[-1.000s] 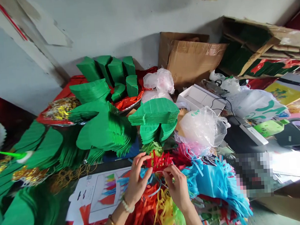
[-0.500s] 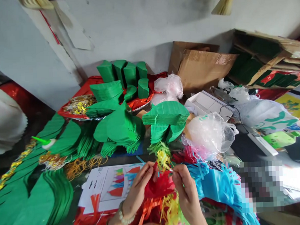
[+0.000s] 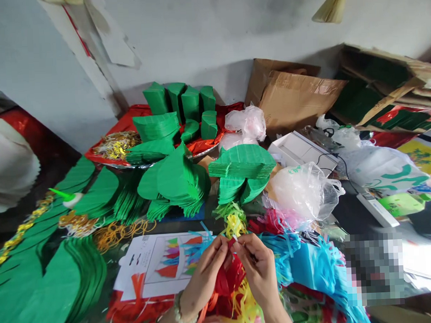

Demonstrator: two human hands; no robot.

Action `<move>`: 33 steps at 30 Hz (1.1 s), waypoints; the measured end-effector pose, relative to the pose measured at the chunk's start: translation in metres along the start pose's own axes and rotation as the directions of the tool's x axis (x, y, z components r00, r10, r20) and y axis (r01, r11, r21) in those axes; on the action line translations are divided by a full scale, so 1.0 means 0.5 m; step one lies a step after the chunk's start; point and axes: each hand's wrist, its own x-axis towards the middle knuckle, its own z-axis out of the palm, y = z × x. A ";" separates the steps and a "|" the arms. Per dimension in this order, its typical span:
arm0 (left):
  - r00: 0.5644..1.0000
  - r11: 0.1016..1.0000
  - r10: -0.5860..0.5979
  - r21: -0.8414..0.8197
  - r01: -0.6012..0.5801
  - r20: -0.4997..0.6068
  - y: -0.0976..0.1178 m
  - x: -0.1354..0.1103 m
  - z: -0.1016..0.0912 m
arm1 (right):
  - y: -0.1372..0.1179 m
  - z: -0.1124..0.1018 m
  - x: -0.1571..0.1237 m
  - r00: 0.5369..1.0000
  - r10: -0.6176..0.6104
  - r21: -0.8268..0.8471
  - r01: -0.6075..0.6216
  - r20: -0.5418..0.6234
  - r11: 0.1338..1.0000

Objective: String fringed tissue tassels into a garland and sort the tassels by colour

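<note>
My left hand and my right hand meet at the bottom centre, fingertips pinched together on the top of a red paper tassel. The red strips hang down between my palms. Yellow and green tassel fringe pokes up just beyond my fingers, and more yellow and orange strips spill below my wrists. A heap of blue tassels lies right of my right hand. A printed card with coloured flags lies left of my left hand.
Stacks of green cut paper cover the left and middle, with green blocks on a red foil tray behind. Clear plastic bags, a white box, cardboard boxes and gold rings crowd the rest.
My hands have drawn closer together and lower on the red tassel, which was spread wider before; the view has shifted slightly, sliding the scene to the right.
</note>
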 end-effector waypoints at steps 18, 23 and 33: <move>0.994 0.995 0.019 0.095 -0.030 0.112 0.018 -0.001 0.002 | 0.001 -0.004 0.006 1.000 0.016 0.002 -0.016 -0.003 1.000; 0.956 0.954 0.194 0.187 -0.237 0.220 0.037 -0.003 0.008 | 0.006 0.001 0.001 1.000 0.003 -0.033 -0.003 0.008 0.999; 0.974 0.988 0.139 0.045 -0.149 0.180 0.040 -0.003 -0.001 | 0.034 0.000 -0.007 0.997 0.069 0.094 -0.065 -0.040 0.993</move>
